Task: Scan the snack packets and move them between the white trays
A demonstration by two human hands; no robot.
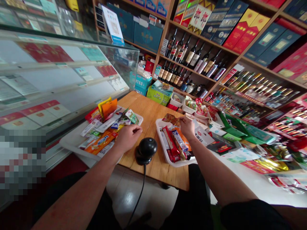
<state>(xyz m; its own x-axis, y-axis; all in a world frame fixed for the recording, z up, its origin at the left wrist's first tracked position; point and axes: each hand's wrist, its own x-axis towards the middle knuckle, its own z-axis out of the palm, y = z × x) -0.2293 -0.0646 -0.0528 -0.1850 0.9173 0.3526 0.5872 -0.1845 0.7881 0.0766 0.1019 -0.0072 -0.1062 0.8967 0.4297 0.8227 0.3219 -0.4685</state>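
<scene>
My left hand (128, 136) is curled closed at the near right corner of a white tray (72, 142) piled with several snack packets; I cannot make out anything in its fingers. My right hand (187, 127) pinches a brown snack packet (171, 119) at the far edge of a second white tray (160, 131) that holds several long red and orange packets. A black barcode scanner (145, 150) stands on the wooden table (148, 111) between my two hands, its cable hanging off the near edge.
A glass display counter (59, 80) with flat boxes runs along the left. Shelves of bottles (189, 60) and gift boxes fill the back wall. More packets and green boxes (230, 127) crowd the counter to the right. Tiled floor shows below the table.
</scene>
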